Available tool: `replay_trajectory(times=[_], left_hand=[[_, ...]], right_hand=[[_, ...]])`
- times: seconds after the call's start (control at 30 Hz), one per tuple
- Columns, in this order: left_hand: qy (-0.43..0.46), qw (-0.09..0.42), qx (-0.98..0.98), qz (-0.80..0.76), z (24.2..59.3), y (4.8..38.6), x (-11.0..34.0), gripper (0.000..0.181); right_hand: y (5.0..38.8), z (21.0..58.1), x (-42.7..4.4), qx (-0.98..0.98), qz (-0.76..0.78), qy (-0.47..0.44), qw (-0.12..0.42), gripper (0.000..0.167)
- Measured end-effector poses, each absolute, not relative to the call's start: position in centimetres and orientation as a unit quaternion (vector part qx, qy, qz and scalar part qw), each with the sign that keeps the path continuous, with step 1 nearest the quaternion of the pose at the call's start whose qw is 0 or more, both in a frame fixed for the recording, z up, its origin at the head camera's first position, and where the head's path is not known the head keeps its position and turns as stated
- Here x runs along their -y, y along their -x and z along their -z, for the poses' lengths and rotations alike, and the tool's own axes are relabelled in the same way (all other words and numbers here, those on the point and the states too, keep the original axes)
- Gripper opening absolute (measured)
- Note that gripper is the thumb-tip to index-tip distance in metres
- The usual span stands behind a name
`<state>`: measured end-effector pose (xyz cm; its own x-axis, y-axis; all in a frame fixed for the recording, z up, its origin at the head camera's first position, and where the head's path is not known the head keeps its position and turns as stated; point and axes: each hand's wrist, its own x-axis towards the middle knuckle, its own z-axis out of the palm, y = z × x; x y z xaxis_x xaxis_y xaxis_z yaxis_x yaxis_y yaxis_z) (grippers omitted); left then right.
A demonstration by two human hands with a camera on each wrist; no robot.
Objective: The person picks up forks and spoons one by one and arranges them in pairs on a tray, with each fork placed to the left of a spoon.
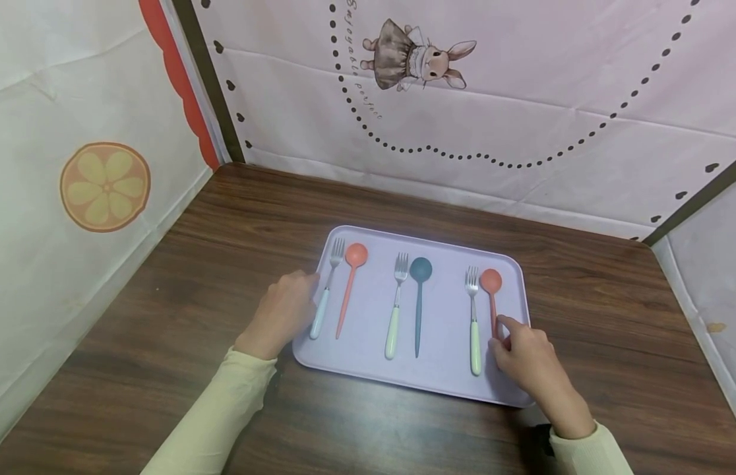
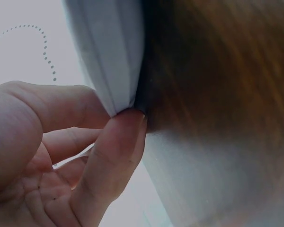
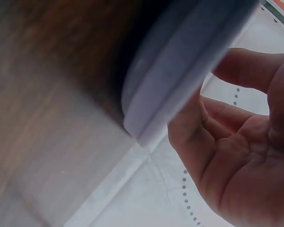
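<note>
A pale lilac tray point(image 1: 368, 366) lies on the table with three forks and three spoons side by side on it. My left hand point(image 1: 287, 309) pinches the tray's left rim between thumb and finger, as the left wrist view shows up close point(image 2: 85, 156). At the right end, my right hand point(image 1: 529, 356) pinches the handle of a coral spoon point(image 1: 491, 282); its handle end is hidden by the fingers. In the right wrist view the tray's rim point(image 3: 165, 80) covers the fingertips. Left of that spoon lies a green-handled fork point(image 1: 475, 343).
Mid-tray are another green-handled fork point(image 1: 392, 333) and a dark teal spoon point(image 1: 420, 270). A light-blue-handled fork point(image 1: 320, 311) and a coral spoon point(image 1: 356, 255) lie at the left. Printed cloth walls point(image 1: 492, 119) enclose the brown wooden table point(image 1: 255, 204) behind and at both sides.
</note>
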<state>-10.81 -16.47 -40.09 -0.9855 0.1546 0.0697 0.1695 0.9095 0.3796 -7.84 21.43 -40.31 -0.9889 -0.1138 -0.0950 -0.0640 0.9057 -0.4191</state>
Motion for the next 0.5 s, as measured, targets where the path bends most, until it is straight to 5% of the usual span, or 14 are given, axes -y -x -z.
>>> replay_trajectory(times=[0.3, 0.5], left_hand=[[0.050, 0.019, 0.973, 0.224, 39.84, 10.54, 16.82, 0.014], [0.042, 0.044, 0.976, 0.207, 39.86, 10.54, 16.65, 0.060]], right_hand=[[7.52, 39.69, -21.56, -0.971, 0.234, 0.029, -0.048, 0.061], [8.05, 39.37, -21.99, -0.961, 0.258, 0.046, -0.085, 0.080]])
